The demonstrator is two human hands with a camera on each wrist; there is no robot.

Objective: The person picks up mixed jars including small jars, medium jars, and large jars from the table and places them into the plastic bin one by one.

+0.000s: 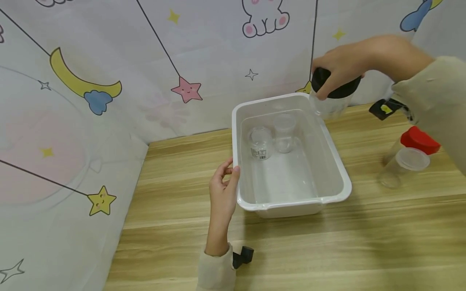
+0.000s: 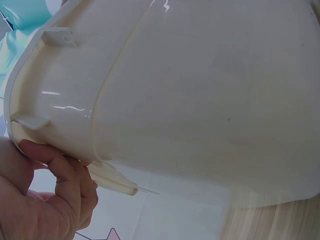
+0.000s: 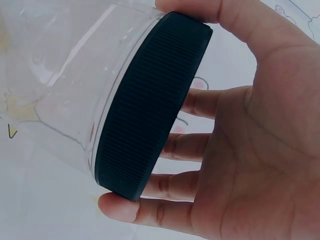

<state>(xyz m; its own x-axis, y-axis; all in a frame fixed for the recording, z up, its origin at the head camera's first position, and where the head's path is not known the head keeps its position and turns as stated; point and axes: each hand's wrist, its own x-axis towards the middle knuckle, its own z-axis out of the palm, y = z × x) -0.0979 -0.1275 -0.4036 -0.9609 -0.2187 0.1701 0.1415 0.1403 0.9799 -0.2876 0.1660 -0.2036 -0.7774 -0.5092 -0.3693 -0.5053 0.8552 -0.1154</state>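
My right hand (image 1: 346,62) grips a clear plastic jar (image 1: 329,106) by its black ribbed lid (image 3: 150,105), above the far right corner of a white plastic basin (image 1: 336,169). In the right wrist view the thumb and fingers span the lid's edge, and the jar looks see-through. My left hand (image 1: 223,188) holds the basin's left rim, thumb on top; from below, the left wrist view shows its curled fingers (image 2: 62,172) under the rim. Two clear jars stand inside the basin toward its far left: a short one with a barcode label (image 1: 260,145) and a taller one (image 1: 285,133).
Right of the basin, on the wood-grain table (image 1: 174,202), stand a clear jar with a pale lid (image 1: 411,159) and a container with a red lid (image 1: 420,139). A white cartoon-print sheet (image 1: 218,52) hangs behind the table and along its left.
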